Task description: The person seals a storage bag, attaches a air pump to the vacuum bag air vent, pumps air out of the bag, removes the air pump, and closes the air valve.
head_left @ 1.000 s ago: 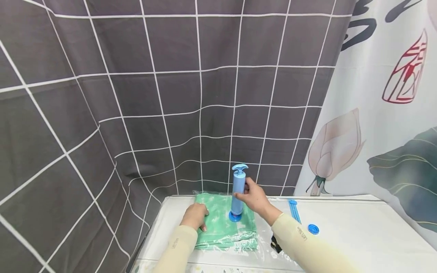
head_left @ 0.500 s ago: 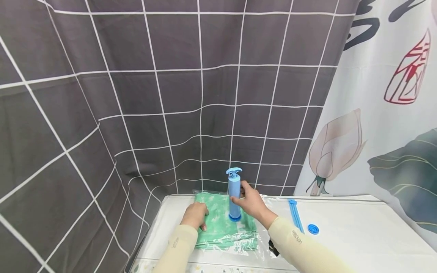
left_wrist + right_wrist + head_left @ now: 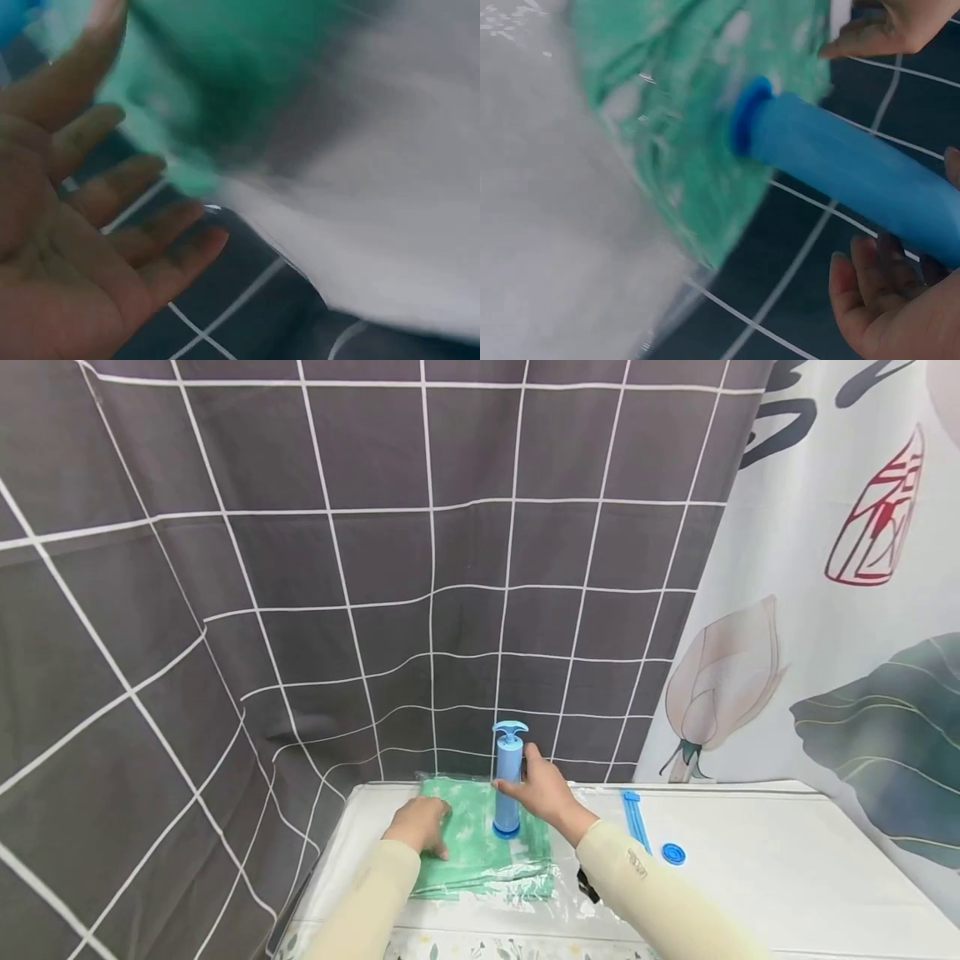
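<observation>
A light-blue hand pump (image 3: 507, 785) with a T-shaped handle stands nearly upright. Its darker blue base meets a clear plastic bag (image 3: 480, 872) holding folded green cloth (image 3: 675, 97). With thumb and fingers round the barrel, my right hand (image 3: 546, 789) holds the pump; in the right wrist view some fingers hang loosely curled below it. Over the left side of the bag is my left hand (image 3: 420, 823). The left wrist view shows its palm (image 3: 67, 262) with fingers spread and nothing in them. Blur there hides whether it touches the bag.
On the white table (image 3: 780, 868), right of the bag, lie a blue strip (image 3: 635, 821) and a round blue cap (image 3: 673, 853). A small black item (image 3: 587, 887) shows beside my right sleeve. A dark gridded curtain (image 3: 420, 635) hangs behind the table.
The pump has gone from a slight tilt to nearly upright, its handle moving left with my right hand. My left hand has shifted slightly, its thumb now more visible.
</observation>
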Motion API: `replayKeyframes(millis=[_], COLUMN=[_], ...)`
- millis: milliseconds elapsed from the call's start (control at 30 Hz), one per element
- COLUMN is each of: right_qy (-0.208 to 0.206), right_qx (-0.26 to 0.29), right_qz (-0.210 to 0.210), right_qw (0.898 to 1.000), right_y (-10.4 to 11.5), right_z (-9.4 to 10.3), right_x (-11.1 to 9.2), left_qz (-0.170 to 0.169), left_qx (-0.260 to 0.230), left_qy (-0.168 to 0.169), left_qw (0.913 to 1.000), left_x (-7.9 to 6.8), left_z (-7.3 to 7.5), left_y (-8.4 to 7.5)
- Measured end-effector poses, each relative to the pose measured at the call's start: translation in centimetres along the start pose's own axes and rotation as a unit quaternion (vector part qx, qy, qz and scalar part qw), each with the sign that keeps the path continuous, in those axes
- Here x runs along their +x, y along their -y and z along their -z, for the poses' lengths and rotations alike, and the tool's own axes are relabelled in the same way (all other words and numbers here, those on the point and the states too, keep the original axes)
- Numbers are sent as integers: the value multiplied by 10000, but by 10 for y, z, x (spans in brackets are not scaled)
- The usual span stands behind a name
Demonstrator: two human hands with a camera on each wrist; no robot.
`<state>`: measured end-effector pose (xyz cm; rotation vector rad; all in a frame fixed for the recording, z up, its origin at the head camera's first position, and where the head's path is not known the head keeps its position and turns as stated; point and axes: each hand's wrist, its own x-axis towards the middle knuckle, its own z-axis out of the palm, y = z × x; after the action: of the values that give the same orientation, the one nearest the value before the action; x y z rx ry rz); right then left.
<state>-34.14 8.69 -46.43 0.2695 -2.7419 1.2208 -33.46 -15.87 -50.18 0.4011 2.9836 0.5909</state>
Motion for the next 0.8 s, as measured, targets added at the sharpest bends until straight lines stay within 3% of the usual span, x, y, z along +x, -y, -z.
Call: replayKeyframes(millis=[167, 367, 500, 600, 800], right_qy=[112, 502, 512, 515, 277], right_qx=[526, 1464, 1525, 1405, 1089], right_qz=[110, 70, 64, 56, 35], right_qw=[9985, 9879, 9870, 9887, 9937], right_y=[12, 21, 20, 19, 18], right_z=[17, 31, 34, 35, 33], right_x=[8, 16, 18, 18, 19], left_qz=[-228, 178, 280, 278, 41], left_qx=[-1207, -2283, -2427, -2345, -2338], left_qy=[-652, -1618, -2219, -2497, -2542], left_qw=[9903, 9599, 9440, 9391, 9385], left_x=[10, 24, 31, 33, 31], left_z=[-7, -26, -33, -35, -38], left_y=[-28, -71, -86, -90, -89])
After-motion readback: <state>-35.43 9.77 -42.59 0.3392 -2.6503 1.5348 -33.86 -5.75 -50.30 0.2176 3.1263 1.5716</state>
